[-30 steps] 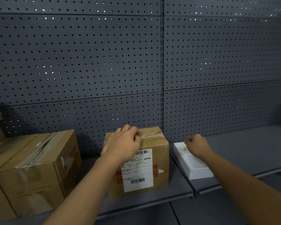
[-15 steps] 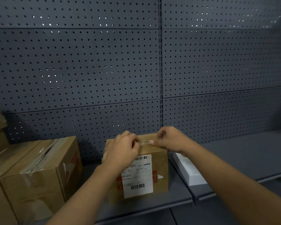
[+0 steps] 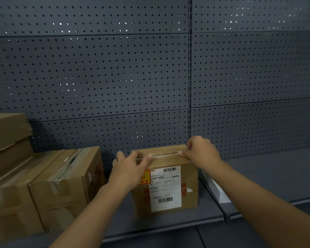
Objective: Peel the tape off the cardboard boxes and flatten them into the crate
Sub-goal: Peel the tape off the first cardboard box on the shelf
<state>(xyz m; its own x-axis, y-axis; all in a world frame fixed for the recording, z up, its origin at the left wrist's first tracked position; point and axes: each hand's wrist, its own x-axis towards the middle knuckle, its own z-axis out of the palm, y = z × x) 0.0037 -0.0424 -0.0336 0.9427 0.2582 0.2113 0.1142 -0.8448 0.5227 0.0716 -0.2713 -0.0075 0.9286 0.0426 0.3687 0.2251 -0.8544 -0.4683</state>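
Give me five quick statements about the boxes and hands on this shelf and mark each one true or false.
1. Both hands are on the small box with the white shipping label. True: left hand, right hand.
2. The small box lies flattened. False: it stands upright, still box-shaped.
3. Larger cardboard boxes sit to its left. True.
4. The wall behind is bare brick. False: it is a dark perforated panel.
5. The right hand rests on the white slab. False: it is at the box's top right edge.
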